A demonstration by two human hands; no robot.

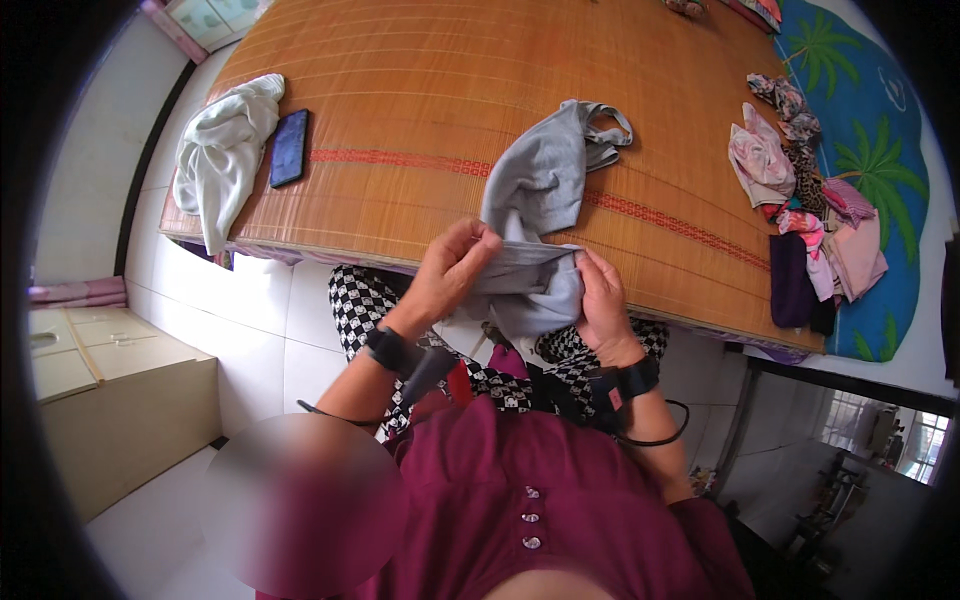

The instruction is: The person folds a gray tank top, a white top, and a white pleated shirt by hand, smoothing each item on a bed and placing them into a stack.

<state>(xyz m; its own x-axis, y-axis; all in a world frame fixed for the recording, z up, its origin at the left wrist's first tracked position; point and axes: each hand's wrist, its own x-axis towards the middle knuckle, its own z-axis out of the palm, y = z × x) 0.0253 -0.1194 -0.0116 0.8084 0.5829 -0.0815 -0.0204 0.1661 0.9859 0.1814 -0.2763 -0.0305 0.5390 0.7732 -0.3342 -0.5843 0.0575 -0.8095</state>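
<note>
1. The grey garment (545, 210) is held at its lower edge between both hands, near the front edge of the woven mat (420, 110). Its bunched lower part hangs between the hands; its upper part lies on the mat.
2. The left hand (450, 275) is closed on the garment's hem at the 9 o'clock side, fingers curled over the fabric.
3. The right hand (603, 300) is closed on the hem at the 3 o'clock side, thumb on top of the cloth.
4. The garment's long axis runs from the hands toward 12 o'clock, with its straps (608, 130) at the far end.
5. On the mat, a dark phone (289, 147) and a pale green cloth (222, 155) lie toward 10 o'clock.
6. A pile of patterned clothes (800, 200) lies toward 2 o'clock, beside a blue palm-print cloth (880, 160).
7. A pale cabinet (110, 390) stands on the white tiled floor (270, 330) toward 8 o'clock.
</note>
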